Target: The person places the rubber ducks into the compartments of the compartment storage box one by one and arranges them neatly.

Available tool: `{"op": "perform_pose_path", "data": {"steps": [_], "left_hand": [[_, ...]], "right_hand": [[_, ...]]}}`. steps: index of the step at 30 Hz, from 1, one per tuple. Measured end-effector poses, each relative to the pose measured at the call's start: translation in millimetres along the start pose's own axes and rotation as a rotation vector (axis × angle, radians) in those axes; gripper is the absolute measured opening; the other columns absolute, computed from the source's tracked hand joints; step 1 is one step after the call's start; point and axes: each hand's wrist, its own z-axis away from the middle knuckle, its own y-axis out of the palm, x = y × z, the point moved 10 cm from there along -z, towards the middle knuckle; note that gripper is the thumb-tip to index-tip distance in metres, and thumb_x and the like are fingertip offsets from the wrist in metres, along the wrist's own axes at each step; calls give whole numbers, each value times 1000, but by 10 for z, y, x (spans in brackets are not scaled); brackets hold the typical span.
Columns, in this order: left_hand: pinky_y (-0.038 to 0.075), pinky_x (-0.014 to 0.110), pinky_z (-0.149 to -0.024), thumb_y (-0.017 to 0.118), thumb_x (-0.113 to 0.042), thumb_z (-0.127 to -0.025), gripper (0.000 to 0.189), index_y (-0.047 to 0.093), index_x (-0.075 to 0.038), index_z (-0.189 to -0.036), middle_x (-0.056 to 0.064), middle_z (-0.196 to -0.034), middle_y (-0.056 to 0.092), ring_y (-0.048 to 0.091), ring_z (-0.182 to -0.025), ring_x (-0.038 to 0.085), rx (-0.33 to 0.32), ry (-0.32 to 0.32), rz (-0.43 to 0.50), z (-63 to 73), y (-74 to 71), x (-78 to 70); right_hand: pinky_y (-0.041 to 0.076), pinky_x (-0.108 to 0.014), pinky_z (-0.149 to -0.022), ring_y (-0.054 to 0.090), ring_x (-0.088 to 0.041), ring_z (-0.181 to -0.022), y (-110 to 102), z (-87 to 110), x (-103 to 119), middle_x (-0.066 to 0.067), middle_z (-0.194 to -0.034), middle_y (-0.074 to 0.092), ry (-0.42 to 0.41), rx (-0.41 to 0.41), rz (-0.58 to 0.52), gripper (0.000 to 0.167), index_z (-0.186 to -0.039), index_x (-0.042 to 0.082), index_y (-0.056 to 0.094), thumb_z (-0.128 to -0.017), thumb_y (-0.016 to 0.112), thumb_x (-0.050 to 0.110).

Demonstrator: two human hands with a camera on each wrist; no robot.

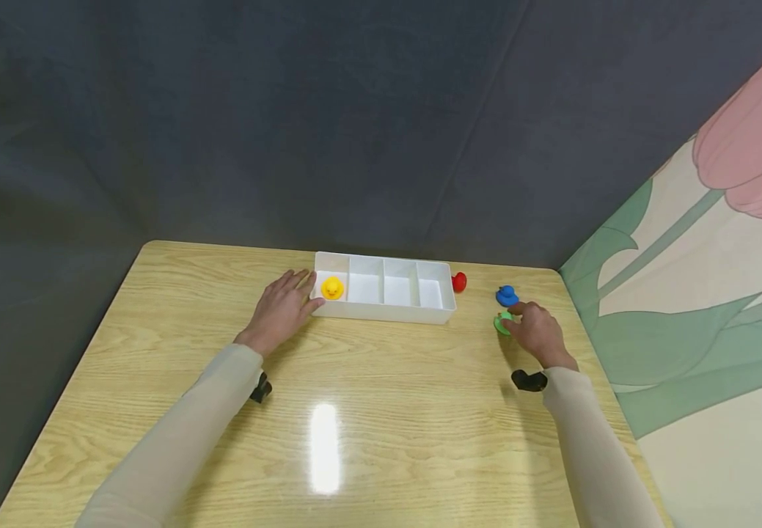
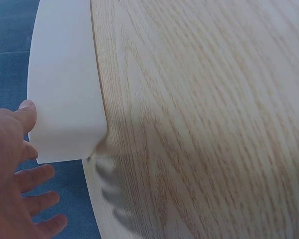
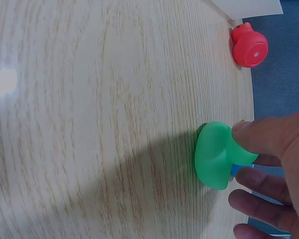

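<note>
My left hand (image 1: 283, 304) is at the left end of a white divided tray (image 1: 381, 311), fingers spread and fairly straight, thumb at its front corner. A yellow rubber duck (image 1: 332, 287) sits in the leftmost compartment. At the right of the table, my right hand (image 1: 537, 334) pinches a green rubber duck (image 3: 213, 157) by its head, with the thumb on the near side and the index finger partly hidden behind. Just beyond it is a blue rubber duck (image 1: 507, 295), mostly covered by the green duck and fingers in the right wrist view.
A red rubber duck (image 3: 251, 47) lies on its side beside the tray's right end, its flat base showing. The wooden table (image 1: 394, 411) meets a dark curtain (image 1: 288, 132) at its back edge. Flowered fabric (image 1: 704, 293) hangs along the right side.
</note>
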Motion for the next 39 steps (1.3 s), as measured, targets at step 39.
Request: {"op": "perform_pose_path", "data": {"steps": [39], "left_hand": [[34,64,-129,51,-46,-112,69,39,-3,-164,23,-171,39,35,-159,48,6,4,3,-8,10,2]], "right_hand": [[58,-66,-92,67,-53,-120,-156,-3,152,-34,-141,63,-70,-24,6,44,-143,-6,60,-108,59,20]]}}
